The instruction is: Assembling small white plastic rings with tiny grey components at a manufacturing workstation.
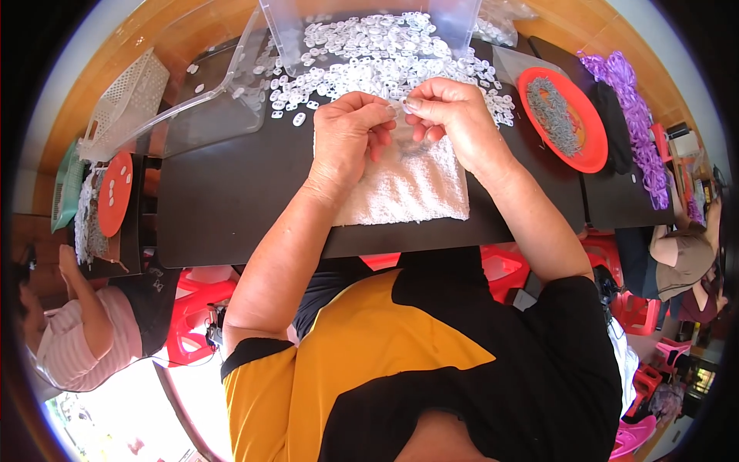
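Observation:
Above a white towel, my two hands meet fingertip to fingertip. My left hand is closed in a pinch, with a small whitish plastic piece just showing at its thumb and forefinger. Touching that piece from the other side, my right hand also pinches; whatever lies between its fingertips is too small to make out. Just beyond them spreads a heap of white oval plastic pieces with holes in them.
A clear plastic bin stands behind the heap. To the right lies a red plate of thin grey metal pieces, with purple strands beyond. At left are a clear tray, a white basket and a red disc. Other people sit on both sides.

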`<state>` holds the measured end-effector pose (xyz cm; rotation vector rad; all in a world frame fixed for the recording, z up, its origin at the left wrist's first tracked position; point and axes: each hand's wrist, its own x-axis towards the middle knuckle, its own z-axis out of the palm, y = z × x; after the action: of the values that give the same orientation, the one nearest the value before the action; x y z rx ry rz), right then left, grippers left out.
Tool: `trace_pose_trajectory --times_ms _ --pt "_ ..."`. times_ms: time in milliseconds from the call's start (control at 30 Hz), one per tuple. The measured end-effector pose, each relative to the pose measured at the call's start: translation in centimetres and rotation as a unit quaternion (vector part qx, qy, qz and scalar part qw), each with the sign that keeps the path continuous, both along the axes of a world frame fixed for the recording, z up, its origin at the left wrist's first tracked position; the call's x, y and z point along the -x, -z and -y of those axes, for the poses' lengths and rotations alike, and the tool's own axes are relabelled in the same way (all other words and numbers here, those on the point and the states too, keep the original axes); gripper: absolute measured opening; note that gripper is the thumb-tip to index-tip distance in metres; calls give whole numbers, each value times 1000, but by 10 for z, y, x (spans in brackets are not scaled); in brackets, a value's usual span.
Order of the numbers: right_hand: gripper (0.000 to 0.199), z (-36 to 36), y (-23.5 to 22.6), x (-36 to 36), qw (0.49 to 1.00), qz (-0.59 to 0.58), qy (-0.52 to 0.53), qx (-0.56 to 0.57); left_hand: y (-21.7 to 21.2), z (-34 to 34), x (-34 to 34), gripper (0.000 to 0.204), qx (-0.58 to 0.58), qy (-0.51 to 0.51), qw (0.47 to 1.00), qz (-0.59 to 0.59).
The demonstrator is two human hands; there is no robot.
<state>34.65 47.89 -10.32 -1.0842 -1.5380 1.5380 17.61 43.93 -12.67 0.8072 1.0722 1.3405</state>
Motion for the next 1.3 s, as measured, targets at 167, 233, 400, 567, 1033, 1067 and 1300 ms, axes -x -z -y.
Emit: trace_pose_trajectory --times_ms 167,233,400,567,1033,1067,1300 --pt "13 3 3 4 999 22 -14 -22 -1 2 0 11 -7 12 1000 -28" --pt "14 0 2 2 1000 17 -17 -15 -2 2 -1 11 -10 16 999 -30" --pt "13 -5 0 -9 999 -11 -31 12 -6 3 -4 18 -48 32 998 11" --pt "15 -8 -1 -16 993 -46 -106 36 -8 6 -2 25 -78 73 994 0" --pt "23 -1 1 -16 983 -90 -143 68 -6 13 -7 25 -143 50 987 -58" --pt "23 0 1 -16 979 -105 -151 83 -7 14 -8 23 -145 46 987 -57" --pt "21 -1 8 -14 955 -194 -195 111 -10 20 -12 19 -163 31 985 -44"
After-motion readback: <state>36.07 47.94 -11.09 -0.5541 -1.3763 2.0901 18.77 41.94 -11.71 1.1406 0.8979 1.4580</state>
